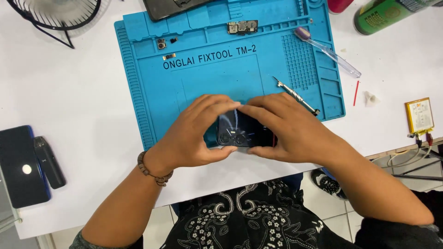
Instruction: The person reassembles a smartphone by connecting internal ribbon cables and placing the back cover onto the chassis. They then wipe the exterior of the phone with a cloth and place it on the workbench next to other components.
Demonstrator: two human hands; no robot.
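One white worktop (pixel 69 92) carries everything here, and most of its middle is taken by a blue silicone repair mat (pixel 152 92) with ridged edges and small trays along its top and right side. At the mat's near edge, both hands meet around a dark phone (pixel 242 131), which is held just above the mat with its back facing up and its round camera lenses showing. The left hand (pixel 196 133), a beaded bracelet (pixel 150 171) on its wrist, curls around the phone's left end, thumb under the near edge and fingers over the far edge. The right hand (pixel 288 131) closes on the right end in the same way, and the fingertips of both hands nearly touch over the phone's top edge.

At the far left lies another dark phone (pixel 20 166) with a slim black device (pixel 50 161) just beside it. A wire fan guard (pixel 55 14) sits at the top left corner. A green can (pixel 387 16) lies on its side at the top right. A clear-handled toothbrush (pixel 330 53) rests across the mat's right edge. A yellow flat battery (pixel 419 115) with wires sits near the right edge of the worktop. A metal screwdriver (pixel 295 96) lies on the mat, just beyond the right hand. A small circuit board (pixel 242 27) rests in an upper tray, and tiny camera parts (pixel 161 44) lie to its left.
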